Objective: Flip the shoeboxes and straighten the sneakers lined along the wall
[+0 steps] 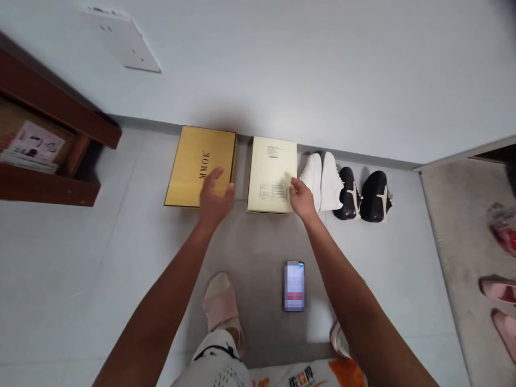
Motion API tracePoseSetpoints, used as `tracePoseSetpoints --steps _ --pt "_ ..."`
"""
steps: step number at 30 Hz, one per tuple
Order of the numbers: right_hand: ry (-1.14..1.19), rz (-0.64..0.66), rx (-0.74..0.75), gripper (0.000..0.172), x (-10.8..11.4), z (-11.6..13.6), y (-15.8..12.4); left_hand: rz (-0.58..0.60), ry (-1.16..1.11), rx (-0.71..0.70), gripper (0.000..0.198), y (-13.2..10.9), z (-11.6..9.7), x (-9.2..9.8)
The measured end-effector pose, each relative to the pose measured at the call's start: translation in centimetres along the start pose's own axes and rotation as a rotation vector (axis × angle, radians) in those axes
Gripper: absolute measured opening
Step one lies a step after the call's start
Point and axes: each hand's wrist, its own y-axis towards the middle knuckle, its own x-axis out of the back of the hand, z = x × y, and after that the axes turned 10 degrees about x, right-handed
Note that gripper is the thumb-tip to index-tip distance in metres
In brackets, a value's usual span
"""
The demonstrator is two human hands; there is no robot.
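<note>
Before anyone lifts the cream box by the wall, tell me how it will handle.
The cream box probably stays stiff: its edges look straight. Lying flat and broad on the floor, it should not tip or roll. The right hand touches only its near right corner, so a grip there might let it swing.
</note>
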Motion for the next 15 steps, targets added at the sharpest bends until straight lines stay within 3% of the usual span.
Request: tracePoseSetpoints --steps 3,5,10,12,15 --pt "0.001 -0.003 -0.044 0.050 1.2 -1.4 0.6 0.180 0.006 0.080 0.055 -1.0 0.6 -5.0" --pt "0.013 0.023 -0.043 0.050 1.1 -2.3 0.6 0.220 0.046 0.128 0.065 -0.9 2.1 -6.8" --pt "0.005 0.052 -0.097 0.050 0.1 -4.4 0.3 0.143 0.046 0.382 0.084 0.8 6.4 -7.9" --pt "0.002 0.083 -0.164 0.050 -0.3 -5.0 0.2 0.144 -0.029 0.496 0.073 1.2 7.8 -7.9" --pt "0.014 0.106 -0.273 0.052 -1.0 -5.5 -0.1 0.272 -0.211 0.599 0.049 1.2 9.0 -8.0"
